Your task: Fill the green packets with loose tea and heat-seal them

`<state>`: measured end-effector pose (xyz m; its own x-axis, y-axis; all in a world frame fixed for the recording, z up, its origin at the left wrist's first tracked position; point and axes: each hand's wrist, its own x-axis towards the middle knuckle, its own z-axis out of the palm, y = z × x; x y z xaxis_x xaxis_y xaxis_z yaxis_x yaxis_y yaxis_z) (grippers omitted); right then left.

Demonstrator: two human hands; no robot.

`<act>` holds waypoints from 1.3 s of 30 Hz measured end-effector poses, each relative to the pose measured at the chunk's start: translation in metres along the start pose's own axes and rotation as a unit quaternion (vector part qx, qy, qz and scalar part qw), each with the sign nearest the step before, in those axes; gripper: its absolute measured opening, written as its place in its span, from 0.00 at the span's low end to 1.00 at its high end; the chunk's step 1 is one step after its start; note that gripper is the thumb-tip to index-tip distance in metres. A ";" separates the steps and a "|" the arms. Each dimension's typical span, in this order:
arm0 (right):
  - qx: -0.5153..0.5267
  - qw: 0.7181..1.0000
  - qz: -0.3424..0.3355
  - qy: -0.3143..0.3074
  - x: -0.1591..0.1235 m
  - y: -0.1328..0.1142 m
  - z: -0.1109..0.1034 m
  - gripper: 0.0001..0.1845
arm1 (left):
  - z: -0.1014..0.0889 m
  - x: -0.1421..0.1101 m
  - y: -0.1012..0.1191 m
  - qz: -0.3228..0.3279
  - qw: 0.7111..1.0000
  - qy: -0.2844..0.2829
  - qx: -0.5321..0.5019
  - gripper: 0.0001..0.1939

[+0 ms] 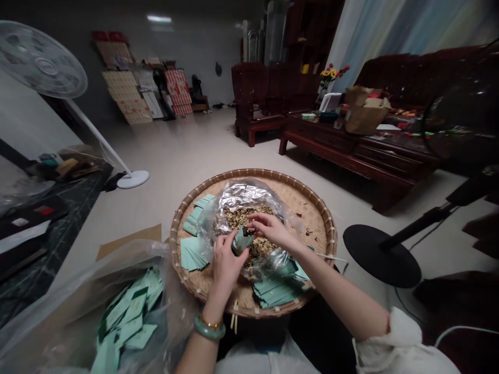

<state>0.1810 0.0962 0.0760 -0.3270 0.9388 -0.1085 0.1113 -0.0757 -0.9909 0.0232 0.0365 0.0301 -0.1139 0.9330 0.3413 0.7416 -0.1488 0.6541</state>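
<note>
My left hand [228,262] is wrapped round a small green paper packet [242,240], its mouth upward. At that mouth, the fingers of my right hand [267,228] are pinched together, with dark loose bits showing at the fingertips. Under both hands a clear plastic bag [244,192] lies spread, full of a dried mix [261,248] of pale and dark bits. The bag rests in a round woven bamboo tray [312,208]. Flat green packets are fanned out at the tray's left [193,253], and a larger pile of green packets [278,285] lies at its near right.
Left of the tray, a big clear bag [167,296] holds several green packets [132,311]. A white standing fan [132,179] is at the left, a black fan base [382,255] at the right. Beyond stands a dark wooden table [351,148] with a paper bag [364,111].
</note>
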 end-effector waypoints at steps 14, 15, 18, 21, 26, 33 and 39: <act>-0.132 0.978 -0.161 0.022 -0.020 -0.012 0.007 0.19 | 0.004 -0.001 -0.001 0.004 0.999 0.026 -0.020 0.26; -0.144 0.975 -0.169 0.008 -0.021 -0.012 0.007 0.19 | 0.004 -0.001 0.000 0.003 0.999 0.028 -0.024 0.26; -0.138 0.974 -0.180 -0.013 -0.023 -0.014 0.007 0.18 | 0.004 -0.001 0.002 -0.001 0.999 0.031 -0.041 0.25; -0.064 0.982 -0.174 0.037 -0.024 -0.018 0.005 0.15 | 0.003 -0.002 0.004 -0.006 0.996 0.040 -0.075 0.26; -0.063 0.978 -0.185 0.066 -0.030 -0.021 0.001 0.11 | 0.001 -0.004 0.006 0.003 0.991 0.067 -0.112 0.26; -0.339 0.883 -0.325 -0.028 -0.042 -0.011 0.004 0.12 | 0.004 -0.005 0.005 0.030 0.992 0.064 -0.105 0.28; -0.241 0.953 -0.182 0.003 -0.022 -0.007 -0.011 0.09 | -0.003 0.004 -0.005 -0.067 0.974 -0.056 -0.211 0.25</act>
<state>0.1973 0.0802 0.0863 -0.4214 0.8752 0.2377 0.4099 0.4176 -0.8109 0.0172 0.0396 0.0304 -0.0998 0.9797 0.1737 0.3845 -0.1230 0.9149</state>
